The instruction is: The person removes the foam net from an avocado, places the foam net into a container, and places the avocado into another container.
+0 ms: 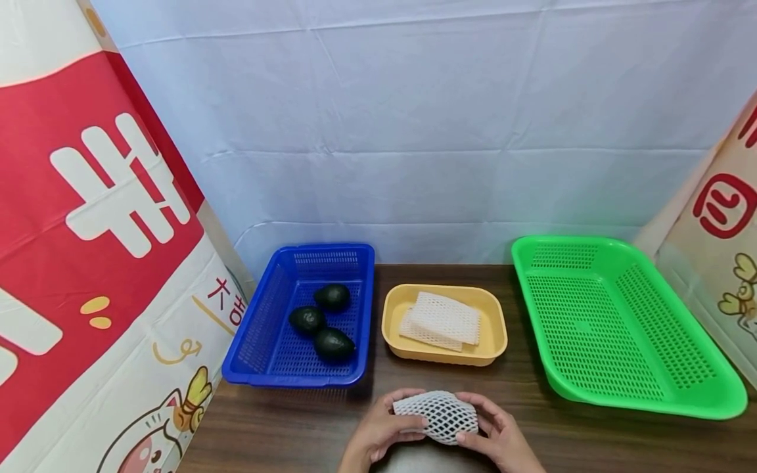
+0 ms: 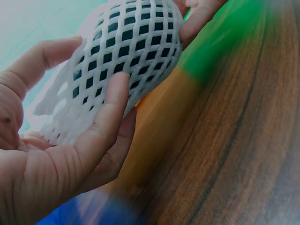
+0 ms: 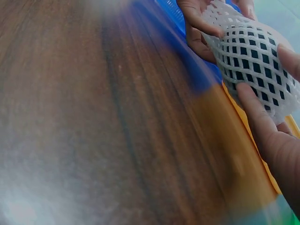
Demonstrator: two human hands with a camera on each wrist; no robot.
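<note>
Both hands hold one avocado in a white foam net sleeve [image 1: 440, 415] over the front of the table. Dark green skin shows through the stretched mesh. My left hand [image 1: 391, 424] grips the left end, its thumb and fingers on opposite sides; in the left wrist view loose sleeve [image 2: 61, 117] gathers by the palm. My right hand [image 1: 493, 430] grips the right end between thumb and fingers, also seen in the right wrist view at the mesh [image 3: 253, 61]. Several bare avocados [image 1: 334, 344] lie in the blue basket [image 1: 236, 358] at the left.
A yellow tray [image 1: 387, 322] with flat white foam net sleeves [image 1: 446, 318] stands behind the hands. To the right is a large green basket [image 1: 591, 328]. Wooden table [image 1: 284, 427] lies underneath, with a pale cloth [image 1: 378, 131] behind and printed cloths at both sides.
</note>
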